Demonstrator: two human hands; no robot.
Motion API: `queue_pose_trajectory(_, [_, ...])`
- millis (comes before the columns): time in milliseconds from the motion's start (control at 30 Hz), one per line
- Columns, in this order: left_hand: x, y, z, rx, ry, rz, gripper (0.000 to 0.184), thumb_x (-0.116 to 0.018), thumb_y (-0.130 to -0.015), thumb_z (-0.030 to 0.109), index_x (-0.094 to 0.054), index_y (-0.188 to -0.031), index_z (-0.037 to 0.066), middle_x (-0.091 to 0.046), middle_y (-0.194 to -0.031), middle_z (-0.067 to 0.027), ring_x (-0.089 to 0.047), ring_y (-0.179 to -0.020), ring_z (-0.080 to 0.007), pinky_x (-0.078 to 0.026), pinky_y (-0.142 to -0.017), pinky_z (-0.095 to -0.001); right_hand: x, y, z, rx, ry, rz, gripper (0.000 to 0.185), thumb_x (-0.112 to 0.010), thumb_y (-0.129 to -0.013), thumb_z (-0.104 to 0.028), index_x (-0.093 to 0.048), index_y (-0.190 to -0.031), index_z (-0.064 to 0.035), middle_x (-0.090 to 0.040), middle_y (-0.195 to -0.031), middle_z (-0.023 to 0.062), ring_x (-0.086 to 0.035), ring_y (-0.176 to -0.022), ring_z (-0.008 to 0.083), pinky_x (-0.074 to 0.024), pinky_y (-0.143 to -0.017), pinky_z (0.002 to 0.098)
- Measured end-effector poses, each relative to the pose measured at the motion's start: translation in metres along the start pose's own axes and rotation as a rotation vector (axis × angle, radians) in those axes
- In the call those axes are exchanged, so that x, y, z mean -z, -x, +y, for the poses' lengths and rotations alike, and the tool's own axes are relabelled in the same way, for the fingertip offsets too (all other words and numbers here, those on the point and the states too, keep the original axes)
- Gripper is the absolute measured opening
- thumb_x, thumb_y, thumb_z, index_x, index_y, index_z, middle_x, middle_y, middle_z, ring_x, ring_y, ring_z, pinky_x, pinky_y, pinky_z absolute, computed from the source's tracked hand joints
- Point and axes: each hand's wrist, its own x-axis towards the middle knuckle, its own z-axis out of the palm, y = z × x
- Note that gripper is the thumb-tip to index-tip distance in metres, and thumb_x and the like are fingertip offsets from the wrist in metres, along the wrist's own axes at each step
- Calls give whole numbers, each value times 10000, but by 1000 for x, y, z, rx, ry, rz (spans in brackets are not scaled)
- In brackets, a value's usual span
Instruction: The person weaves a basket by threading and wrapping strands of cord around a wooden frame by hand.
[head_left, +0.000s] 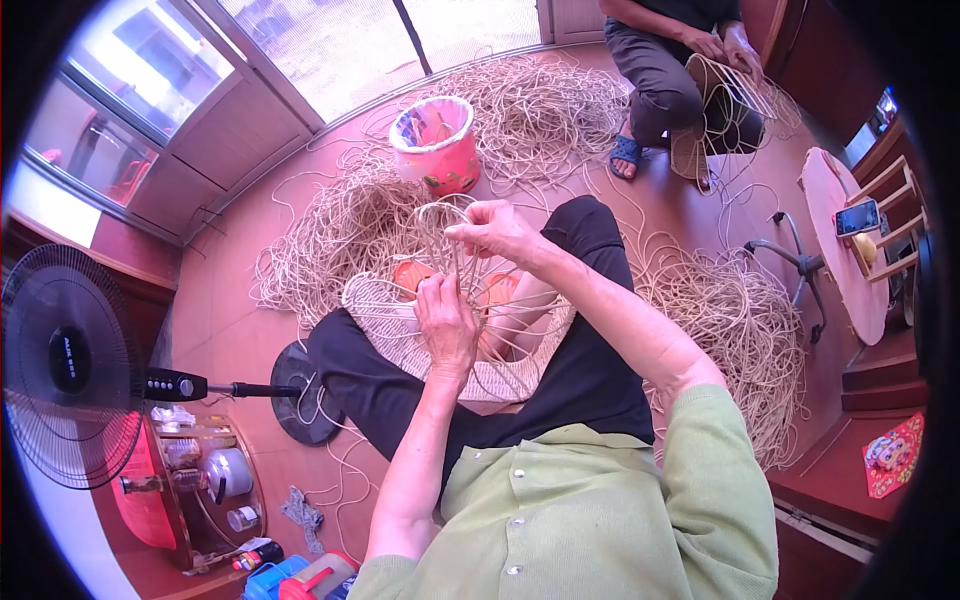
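A pale woven cord piece (378,322) with a curved, braided rim rests across my lap, and loose strands fan over its middle. My left hand (447,322) is closed around several strands near the centre of the piece. Higher up and to the right, my right hand (497,234) pinches cord between thumb and fingertips, where the strands form a loop (440,210). The exact strands inside each grip are partly hidden by the fingers. Orange footwear (412,275) shows beneath the cords.
Heaps of loose cord (735,340) lie right, left and behind a pink bucket (440,150). A standing fan (70,365) is at left. Another person (665,80) sits at the back right, holding a corded piece. A round wooden stool (840,240) bears a phone (857,218).
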Motion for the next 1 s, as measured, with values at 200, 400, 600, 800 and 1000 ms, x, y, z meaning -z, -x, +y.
queue_pose_trajectory(200, [6,0,-4,-37,15,-32,413,-677,-864,85,-620,-1269,32,-581,-1235,-158,-556,-1194,-331,-425,-1017,-462,3,66,-8,687,594,611,144,-683,-935,-231,-679,-855,-112,-649,-750,72,-669,-715,266,-506,-648,413])
queue_pose_trajectory(400, [34,-10,32,-75,50,152,363,-690,-863,56,-674,-1226,47,-631,-1183,-165,-609,-1114,-321,-478,-942,-439,-15,164,27,706,403,481,159,-797,-792,-144,-727,-931,-108,-722,-967,43,-690,-944,242,-501,-837,398])
queue_pose_trajectory(600, [38,-47,51,-268,200,212,230,-703,-775,-36,-731,-983,56,-668,-834,-82,-658,-820,-296,-539,-747,-407,7,146,-14,797,403,399,158,-738,-859,-139,-723,-1008,-87,-713,-1026,44,-656,-982,263,-480,-840,393])
queue_pose_trajectory(800, [57,-27,76,-500,260,213,276,-715,-744,-40,-721,-1013,20,-701,-923,-116,-701,-889,-286,-582,-805,-400,3,95,-14,863,631,214,249,-687,-816,-103,-693,-1065,-124,-645,-901,40,-606,-867,269,-473,-784,415])
queue_pose_trajectory(1000, [70,-51,43,-107,305,314,272,-670,-841,-60,-703,-1099,21,-682,-933,-115,-653,-817,-272,-537,-753,-407,49,125,25,671,365,414,97,-671,-856,-76,-732,-931,-84,-706,-868,73,-663,-850,278,-516,-802,390])
